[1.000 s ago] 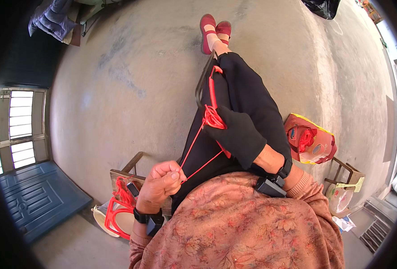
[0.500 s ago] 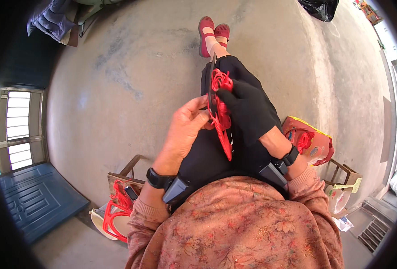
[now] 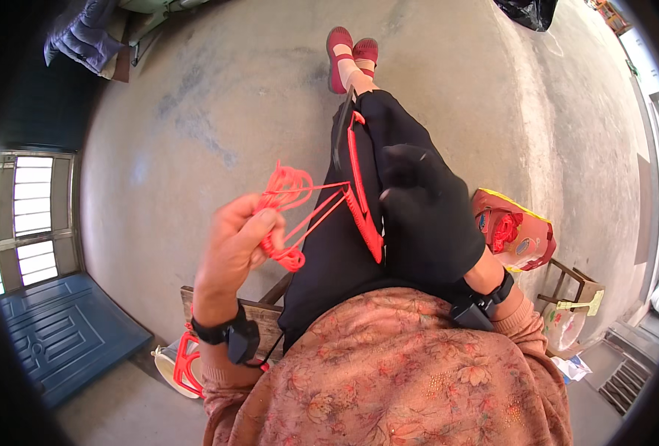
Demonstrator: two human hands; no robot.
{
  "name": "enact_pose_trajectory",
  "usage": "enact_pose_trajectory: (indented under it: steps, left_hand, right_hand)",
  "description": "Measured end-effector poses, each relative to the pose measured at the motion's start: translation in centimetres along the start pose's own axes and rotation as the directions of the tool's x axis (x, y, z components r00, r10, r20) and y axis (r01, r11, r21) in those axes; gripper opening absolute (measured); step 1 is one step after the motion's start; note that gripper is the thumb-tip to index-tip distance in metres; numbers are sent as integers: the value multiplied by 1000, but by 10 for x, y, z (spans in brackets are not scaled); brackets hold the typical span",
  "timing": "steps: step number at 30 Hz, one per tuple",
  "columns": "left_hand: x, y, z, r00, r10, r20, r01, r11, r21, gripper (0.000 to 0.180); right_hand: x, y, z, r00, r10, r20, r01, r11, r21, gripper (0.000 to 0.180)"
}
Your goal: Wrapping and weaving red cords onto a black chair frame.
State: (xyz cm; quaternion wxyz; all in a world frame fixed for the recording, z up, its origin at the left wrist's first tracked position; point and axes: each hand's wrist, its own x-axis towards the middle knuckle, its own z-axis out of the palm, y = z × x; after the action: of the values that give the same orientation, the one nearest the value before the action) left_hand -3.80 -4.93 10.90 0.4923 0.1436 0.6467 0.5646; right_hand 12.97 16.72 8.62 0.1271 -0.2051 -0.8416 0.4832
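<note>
I sit with my legs stretched out over a concrete floor. My left hand (image 3: 234, 241) is bare and pinches a tangle of red cord (image 3: 286, 195), held out to the left of my lap. Strands run from it to a long dark board (image 3: 342, 134) edged with red woven cord (image 3: 362, 201) that lies along my thigh. My right hand (image 3: 428, 215) wears a black glove and rests on my lap against the board's right side, pressing the red weave.
A red and yellow bag (image 3: 514, 232) with red cord inside sits at my right. A wooden bench edge (image 3: 264, 312) is under me, a pale bowl with red cord (image 3: 182, 363) at lower left. A blue door panel (image 3: 47, 334) lies left.
My left hand has pulled away from the board, out to the left, drawing the red cord strands taut. The gloved right hand stays on the board.
</note>
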Motion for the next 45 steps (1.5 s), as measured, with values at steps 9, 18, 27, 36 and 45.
enact_pose_trajectory:
  steps: [9, 18, 27, 36, 45]
  left_hand:
    - [-71, 19, -8, 775, 578, 256, -379, 749, -544, 33]
    - [-41, 1, -23, 921, 261, -290, -288, 956, -55, 21]
    - [52, -36, 62, 935, 315, -162, -200, 848, 490, 30]
    - [60, -52, 61, 886, 413, -210, -288, 846, 449, 20]
    - [54, -38, 49, 927, 307, -216, -253, 935, 248, 16]
  right_hand:
    - [33, -42, 26, 716, -668, 203, 690, 630, -357, 35]
    - [0, -26, -23, 897, -131, 423, -301, 519, 800, 9]
    - [-37, -44, -33, 799, 85, 595, -525, 580, 623, 5]
    - [-56, -30, -49, 854, -244, 459, -149, 732, 665, 16]
    - [-42, -47, -58, 971, 117, 208, -207, 846, 491, 9]
